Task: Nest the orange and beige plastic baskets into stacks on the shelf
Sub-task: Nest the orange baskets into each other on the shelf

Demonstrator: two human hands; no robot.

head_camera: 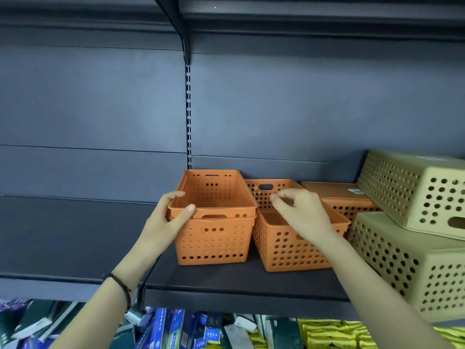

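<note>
On dark shelf [251,280], head view: left hand [167,222] pinches near-left rim of upper orange basket [214,195], part-nested in lower orange basket [214,244]. Right hand [303,214] hovers loosely curled over neighbouring orange basket [289,248], apparently holding nothing. Advice: press rim level so nest seats square. Beige baskets [412,248] stacked right, inverted.

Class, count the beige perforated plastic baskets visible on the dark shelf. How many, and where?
2, both at the right end of the shelf: a lower beige basket standing on the shelf, and an upper beige basket tilted on top of it. More may be hidden out of view.
</note>
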